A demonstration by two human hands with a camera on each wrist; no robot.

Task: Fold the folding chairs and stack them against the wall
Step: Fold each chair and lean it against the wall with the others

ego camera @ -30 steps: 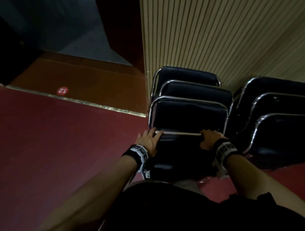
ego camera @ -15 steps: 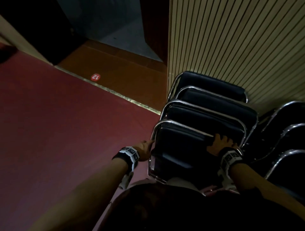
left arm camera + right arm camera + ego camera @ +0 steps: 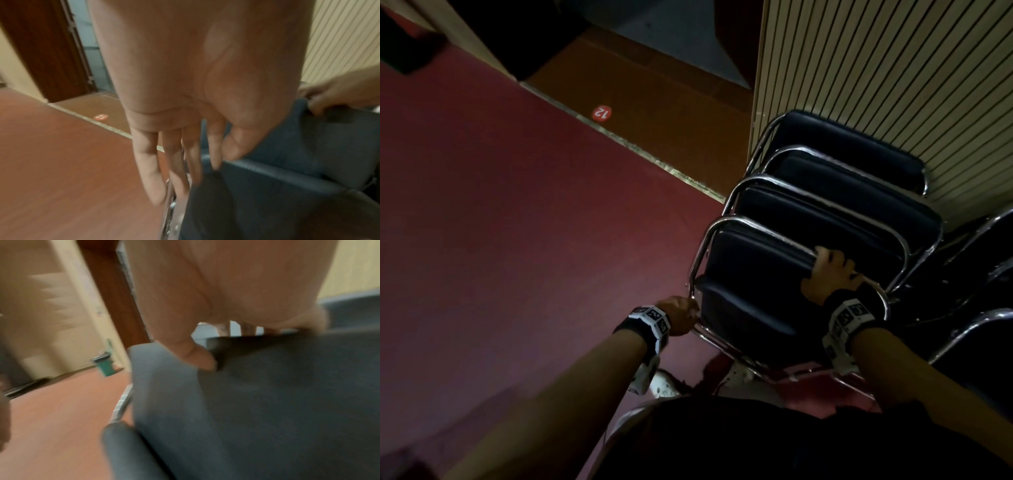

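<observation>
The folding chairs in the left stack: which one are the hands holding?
The front chair, farthest from the wall; the right hand grips its top edge.

dim light, red floor (image 3: 500, 222) left and centre, ribbed beige wall panel (image 3: 893, 85) upper right, brown threshold (image 3: 654, 102) with round red "12" sticker (image 3: 601, 112), teal bin (image 3: 104, 365)

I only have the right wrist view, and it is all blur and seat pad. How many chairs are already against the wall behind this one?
Observer: Three folded chairs lean on the slatted wall behind the front chair, which your right hand grips by its top edge.
Operator: Where is my left hand?
Observer: The left hand is at the chrome frame on the chair's left side, fingers straight, not wrapped round it.
Operator: Anything on the right?
Observer: A second stack of folded chairs stands close beside.
</observation>
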